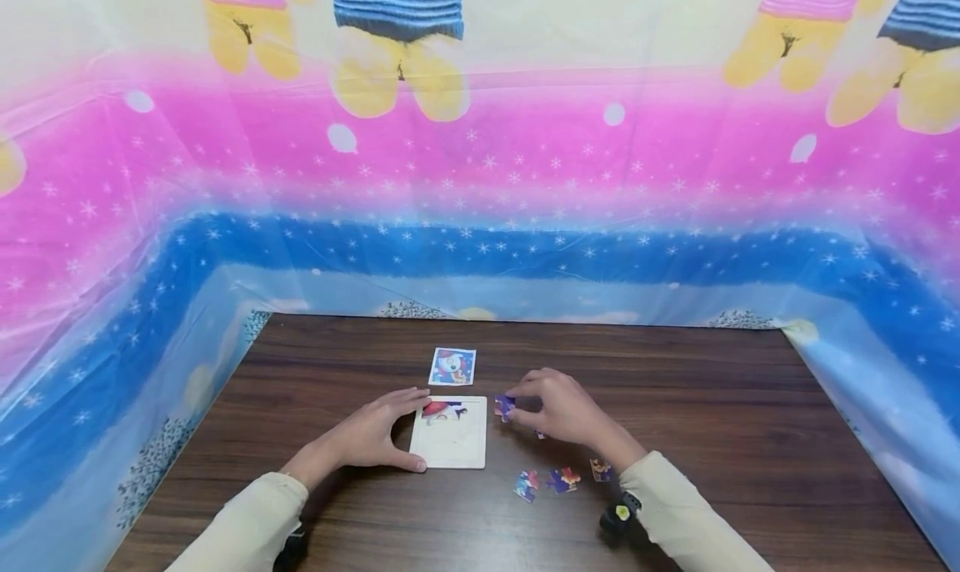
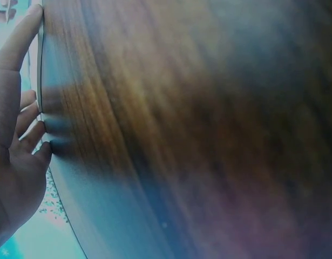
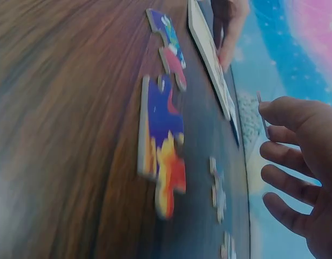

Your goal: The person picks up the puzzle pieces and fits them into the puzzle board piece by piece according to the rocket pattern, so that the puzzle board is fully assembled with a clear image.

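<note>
A white puzzle frame (image 1: 453, 445) lies flat on the table, with red, white and purple pieces fitted along its top left. My left hand (image 1: 375, 434) rests at its left side, thumb at the lower left corner and fingers at the upper left, the thumb and fingers spread along the edge. To the right of the frame my right hand (image 1: 562, 407) pinches a purple puzzle piece (image 1: 503, 406) between thumb and fingertips. In the right wrist view that piece appears edge-on, lifted off the table, the other fingers loosely bent.
A small picture card (image 1: 452, 366) of a white character in a red hat lies behind the frame. Loose puzzle pieces lie nearer me: a blue and red one (image 1: 527, 485), a purple and orange one (image 1: 564, 479) and a brownish one (image 1: 601, 470). A patterned curtain (image 1: 480, 259) surrounds the table.
</note>
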Tool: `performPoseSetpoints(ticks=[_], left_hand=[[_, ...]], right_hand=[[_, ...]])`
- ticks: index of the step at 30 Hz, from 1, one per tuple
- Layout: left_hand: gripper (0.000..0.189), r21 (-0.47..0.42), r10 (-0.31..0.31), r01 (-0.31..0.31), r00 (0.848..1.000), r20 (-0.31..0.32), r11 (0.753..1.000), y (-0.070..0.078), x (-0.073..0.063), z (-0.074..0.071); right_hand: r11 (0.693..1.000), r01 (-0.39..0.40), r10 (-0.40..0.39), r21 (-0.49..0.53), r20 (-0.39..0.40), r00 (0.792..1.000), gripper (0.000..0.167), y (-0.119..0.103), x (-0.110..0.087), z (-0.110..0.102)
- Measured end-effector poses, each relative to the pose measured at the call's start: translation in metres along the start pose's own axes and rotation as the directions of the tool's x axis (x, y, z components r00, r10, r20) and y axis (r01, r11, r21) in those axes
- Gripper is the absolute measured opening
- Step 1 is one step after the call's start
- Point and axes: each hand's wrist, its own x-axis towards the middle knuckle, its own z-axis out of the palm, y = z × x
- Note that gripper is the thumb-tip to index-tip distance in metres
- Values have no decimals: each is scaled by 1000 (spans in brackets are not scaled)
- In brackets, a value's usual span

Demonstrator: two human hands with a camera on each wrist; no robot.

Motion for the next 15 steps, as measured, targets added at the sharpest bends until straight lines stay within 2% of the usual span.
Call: performPoseSetpoints(ticks=[8,15], left_hand=[[104,-2,-10,10,1000,5,1000,0,1,0],[104,-2,-11,11,1000,13,1000,0,1,-1]], right_hand=[[1000,27,-27,-8,34,999,34,-10,20,13],[999,30,-29,-26,46,999,34,-15,31,23]])
